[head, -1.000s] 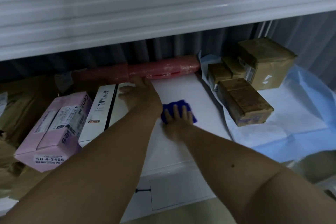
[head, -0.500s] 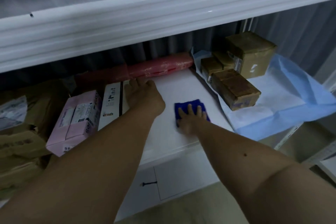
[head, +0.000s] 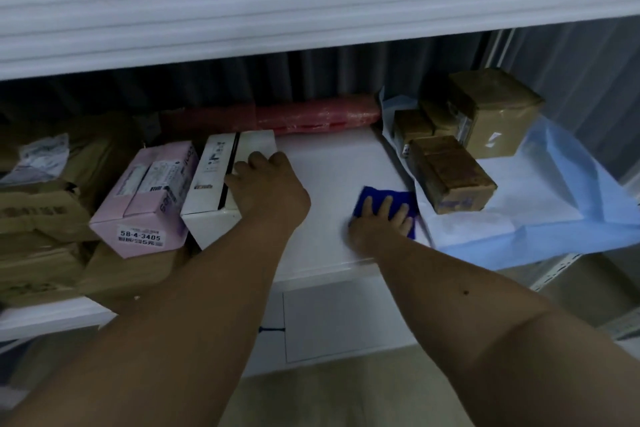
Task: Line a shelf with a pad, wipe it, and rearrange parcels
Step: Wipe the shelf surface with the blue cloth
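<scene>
My right hand (head: 382, 222) presses flat on a blue cloth (head: 388, 199) on the bare white shelf (head: 332, 166), close to the front edge. My left hand (head: 266, 184) rests against the right side of a white box (head: 214, 184), its fingers over the box's top edge. To the right, a blue-and-white pad (head: 540, 218) covers the shelf, and brown parcels (head: 450, 177) stand on it. A pink parcel (head: 149, 194) lies left of the white box.
A red roll (head: 311, 114) lies along the back of the shelf. Brown cardboard parcels (head: 38, 204) are stacked at the far left. The upper shelf's white beam (head: 311, 10) hangs overhead. A lower white shelf shows below the front edge.
My right hand has slid the blue cloth to the right and toward the front edge. My left hand has moved from the shelf surface onto the white box.
</scene>
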